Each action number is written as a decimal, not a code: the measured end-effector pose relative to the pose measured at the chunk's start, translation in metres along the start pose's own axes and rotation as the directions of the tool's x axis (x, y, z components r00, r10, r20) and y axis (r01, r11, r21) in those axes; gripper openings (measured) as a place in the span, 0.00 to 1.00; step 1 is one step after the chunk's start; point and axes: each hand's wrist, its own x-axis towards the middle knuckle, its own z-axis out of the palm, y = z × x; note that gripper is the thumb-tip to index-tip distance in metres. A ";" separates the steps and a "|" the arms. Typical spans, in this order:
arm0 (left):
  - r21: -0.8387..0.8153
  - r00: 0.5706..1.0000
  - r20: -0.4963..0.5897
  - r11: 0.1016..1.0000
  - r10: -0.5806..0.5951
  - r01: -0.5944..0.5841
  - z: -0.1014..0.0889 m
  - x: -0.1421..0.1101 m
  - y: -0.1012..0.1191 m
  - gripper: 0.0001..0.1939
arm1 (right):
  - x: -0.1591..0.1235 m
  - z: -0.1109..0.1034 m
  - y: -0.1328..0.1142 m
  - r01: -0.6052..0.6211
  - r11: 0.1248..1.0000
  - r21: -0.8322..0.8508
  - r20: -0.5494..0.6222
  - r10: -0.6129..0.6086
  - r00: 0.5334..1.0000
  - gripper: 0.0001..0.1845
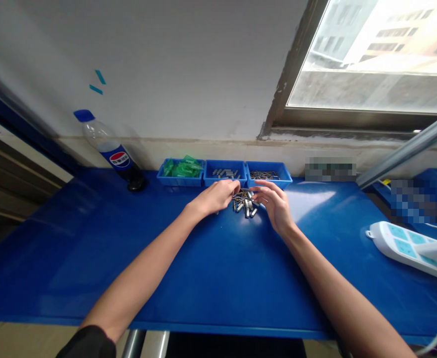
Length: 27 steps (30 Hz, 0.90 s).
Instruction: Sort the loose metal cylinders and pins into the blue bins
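I saw the loose silver cylinders (247, 212) and darker, thin screws (235, 205) heaped on the blue tabletop (211, 278), between the hands and just in front of the bins. Their long axes ran every way: one cylinder at the near edge pointed almost straight back toward me, while the one to its right slanted up and rightward. The screws crossed at mixed angles.

The left hand (220, 194) had its fingers curled down at the heap's left side; I could not tell whether they gripped anything. The right hand (274, 204) was open, fingers parted and pointing left over the heap's right edge.

Behind, three blue bins stood in a row: the left bin (179, 182) with green plastic pieces (186, 167), the middle bin (224, 183) with silver cylinders, the right bin (285, 175) with screws. The smooth tabletop caught window glare. A Pepsi bottle (117, 156) leaned in my view at left, a white power strip (397, 243) lay at right, and the window (368, 89) opened above the pale wall's (184, 69) right side.
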 end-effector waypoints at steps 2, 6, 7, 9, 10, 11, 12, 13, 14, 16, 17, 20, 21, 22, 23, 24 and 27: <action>-0.081 0.998 -0.060 0.996 0.035 -0.040 -0.003 0.001 0.001 0.09 | 0.001 -0.001 0.002 0.023 0.999 -0.043 0.000 -0.023 1.000 0.17; -0.167 0.990 -0.125 0.982 0.067 -0.087 -0.008 0.001 0.007 0.09 | 0.002 -0.002 0.006 0.045 0.990 -0.133 0.053 -0.039 0.998 0.19; -0.177 0.988 -0.131 0.979 0.079 -0.102 -0.009 0.001 0.009 0.08 | 0.002 -0.001 0.007 0.037 0.989 -0.142 0.070 -0.027 0.997 0.19; -0.186 0.984 -0.138 0.973 0.109 -0.134 -0.011 0.000 0.011 0.07 | 0.002 -0.001 0.008 0.015 0.988 -0.155 0.093 0.000 0.996 0.20; -0.186 0.982 -0.146 0.972 0.120 -0.146 -0.011 0.000 0.012 0.07 | 0.002 -0.001 0.009 0.007 0.987 -0.162 0.098 0.009 0.995 0.19; -0.188 0.979 -0.160 0.970 0.125 -0.155 -0.011 0.000 0.013 0.06 | 0.002 -0.001 0.009 0.004 0.985 -0.170 0.100 0.013 0.995 0.19; -0.196 0.975 -0.183 0.968 0.124 -0.160 -0.011 0.000 0.014 0.05 | 0.002 -0.001 0.009 0.003 0.984 -0.178 0.100 0.015 0.995 0.19; -0.212 0.970 -0.216 0.964 0.115 -0.162 -0.012 0.000 0.015 0.05 | 0.002 -0.001 0.009 0.002 0.983 -0.182 0.097 0.016 0.995 0.19; -0.239 0.962 -0.253 0.957 0.100 -0.162 -0.012 0.000 0.016 0.05 | 0.002 -0.001 0.009 -0.002 0.984 -0.179 0.092 0.019 0.996 0.20; -0.317 0.948 -0.313 0.934 0.059 -0.163 -0.012 0.000 0.018 0.04 | 0.003 0.000 0.009 -0.031 0.990 -0.137 0.084 0.043 0.996 0.22; -0.359 0.944 -0.327 0.919 0.040 -0.163 -0.013 0.000 0.020 0.04 | 0.003 0.000 0.008 -0.052 0.994 -0.101 0.079 0.060 0.995 0.22; -0.435 0.952 -0.307 0.886 0.022 -0.160 -0.012 0.000 0.021 0.04 | 0.003 0.000 0.006 -0.103 0.994 0.023 0.064 0.102 0.993 0.20; -0.438 0.955 -0.295 0.885 0.027 -0.160 -0.012 0.000 0.021 0.03 | 0.003 0.000 0.006 -0.109 0.993 0.046 0.057 0.106 0.993 0.19; -0.433 0.958 -0.284 0.887 0.034 -0.160 -0.012 0.000 0.020 0.03 | 0.003 0.000 0.005 -0.111 0.992 0.055 0.054 0.108 0.993 0.18; -0.424 0.961 -0.274 0.891 0.041 -0.159 -0.011 0.000 0.018 0.03 | 0.003 -0.001 0.005 -0.114 0.992 0.051 0.056 0.111 0.992 0.17; -0.416 0.963 -0.264 0.896 0.047 -0.157 -0.010 0.000 0.017 0.03 | 0.004 -0.002 0.005 -0.122 0.992 0.040 0.064 0.120 0.991 0.17; -0.400 0.974 -0.219 0.906 0.055 -0.141 -0.010 0.001 0.013 0.04 | 0.004 -0.005 0.008 -0.152 0.988 0.000 0.101 0.151 0.983 0.17</action>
